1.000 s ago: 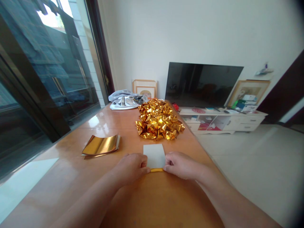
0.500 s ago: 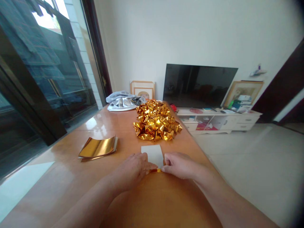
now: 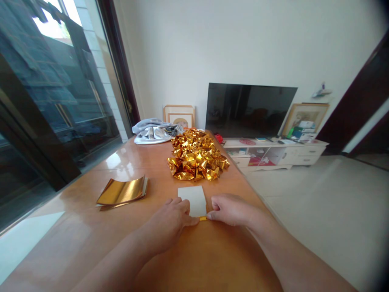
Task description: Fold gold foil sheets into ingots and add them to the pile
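A sheet of gold foil paper [image 3: 196,198] lies on the table with its white back up. Its near edge is turned over into a narrow gold strip. My left hand [image 3: 172,218] is at the left end of this strip, thumb pressed along the fold and fingers curled over the sheet's left side. At the right end, my right hand [image 3: 228,209] is closed, its thumb and finger pinching the folded edge. Both hands partly cover the sheet. To the left rests a stack of gold foil sheets [image 3: 123,191], slightly curled.
Beyond the sheet is a heap of folded gold foil pieces [image 3: 197,156]. Grey-white cloth [image 3: 153,132] is bunched at the far end of the wooden table [image 3: 146,160]. A television [image 3: 249,111] stands on a white cabinet [image 3: 288,156] past the table's right edge.
My left thumb has slid slightly right along the gold fold. My right hand stays at the right end. The whole view has shifted a little.
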Demonstrator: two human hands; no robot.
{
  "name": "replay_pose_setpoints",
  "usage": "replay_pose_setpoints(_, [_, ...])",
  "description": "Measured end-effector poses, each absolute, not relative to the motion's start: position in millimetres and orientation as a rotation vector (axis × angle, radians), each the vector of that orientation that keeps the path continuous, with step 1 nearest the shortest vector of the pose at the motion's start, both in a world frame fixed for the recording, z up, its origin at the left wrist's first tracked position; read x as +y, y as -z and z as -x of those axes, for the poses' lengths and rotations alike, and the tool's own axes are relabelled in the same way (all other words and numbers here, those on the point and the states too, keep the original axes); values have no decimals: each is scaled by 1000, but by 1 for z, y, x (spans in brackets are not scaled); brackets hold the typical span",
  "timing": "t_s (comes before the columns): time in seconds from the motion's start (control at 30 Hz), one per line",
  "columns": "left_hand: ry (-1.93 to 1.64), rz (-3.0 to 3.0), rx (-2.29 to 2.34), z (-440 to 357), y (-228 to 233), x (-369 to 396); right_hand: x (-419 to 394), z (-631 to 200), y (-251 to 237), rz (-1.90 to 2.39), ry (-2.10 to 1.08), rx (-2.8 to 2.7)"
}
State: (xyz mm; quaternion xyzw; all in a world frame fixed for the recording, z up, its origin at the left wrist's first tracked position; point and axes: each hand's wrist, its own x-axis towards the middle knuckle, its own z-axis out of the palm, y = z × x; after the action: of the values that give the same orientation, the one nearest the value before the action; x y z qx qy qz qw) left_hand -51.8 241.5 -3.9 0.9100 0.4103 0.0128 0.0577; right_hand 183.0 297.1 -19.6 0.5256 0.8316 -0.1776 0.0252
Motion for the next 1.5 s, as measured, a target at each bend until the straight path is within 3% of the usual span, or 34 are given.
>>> replay_pose_setpoints(0.57, [22, -2769, 1282, 38, -7, 225, 297, -186, 19, -1636, 541, 2540])
replay_pose_setpoints(0.8, [2, -2763, 1293, 40, -8, 224, 291, -191, 5, -1638, 341, 2639])
replay_pose_setpoints(1.13, [-7, -2749, 1271, 42, -7, 225, 227, -161, -12, -1209, 200, 2694])
replay_pose_setpoints(1.5, [-33, -2751, 1264, 44, -7, 224, 238, -173, -17, -1404, 111, 2595])
